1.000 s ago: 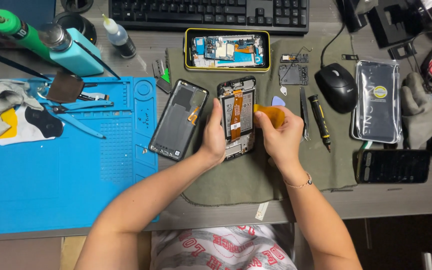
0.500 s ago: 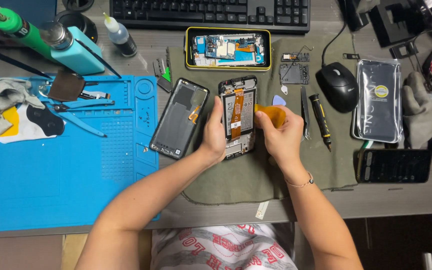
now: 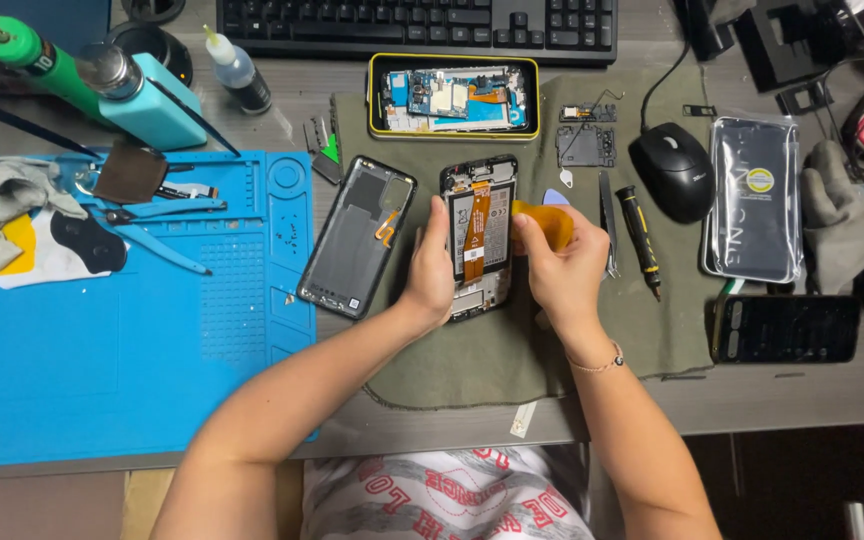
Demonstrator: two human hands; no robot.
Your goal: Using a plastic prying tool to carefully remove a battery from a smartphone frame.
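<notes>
Opened phone held by both hands
Left hand (image 3: 430, 280) grips phone (image 3: 479, 235); right hand (image 3: 562, 265) pinches orange pick (image 3: 549, 222). Beyond them, yellow tray (image 3: 452, 95) holds circuit boards.

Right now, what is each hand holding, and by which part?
The left hand steadies the opened phone by its left edge. The right hand pinches an orange pry tool by its lower part, against the phone's right edge.

Grey desk (image 3: 802, 400), blue mat (image 3: 102, 380), green cloth (image 3: 492, 350), keyboard (image 3: 422, 18)
</notes>
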